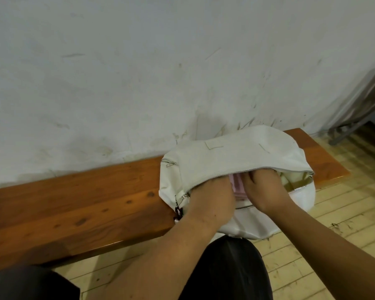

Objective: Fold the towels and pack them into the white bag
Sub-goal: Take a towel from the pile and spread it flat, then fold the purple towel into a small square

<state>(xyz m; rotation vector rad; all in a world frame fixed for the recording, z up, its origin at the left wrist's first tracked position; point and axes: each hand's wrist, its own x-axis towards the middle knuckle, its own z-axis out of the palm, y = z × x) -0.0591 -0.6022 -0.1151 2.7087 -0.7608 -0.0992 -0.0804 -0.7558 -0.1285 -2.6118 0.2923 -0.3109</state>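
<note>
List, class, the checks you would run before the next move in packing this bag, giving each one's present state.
1. Bag unzipped: ok.
2. Towel in the opening: ok, between left hand and right hand.
3. Towel folded: cannot tell, mostly hidden.
4. Hands' grip: cannot tell, their ends are hidden inside.
5. Bag fully on bench: not ok, it overhangs the front edge.

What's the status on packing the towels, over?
Both in the unzipped white bag: left hand, right hand, grips hidden. Between them pink towel, partly in. Nothing blocking.
</note>
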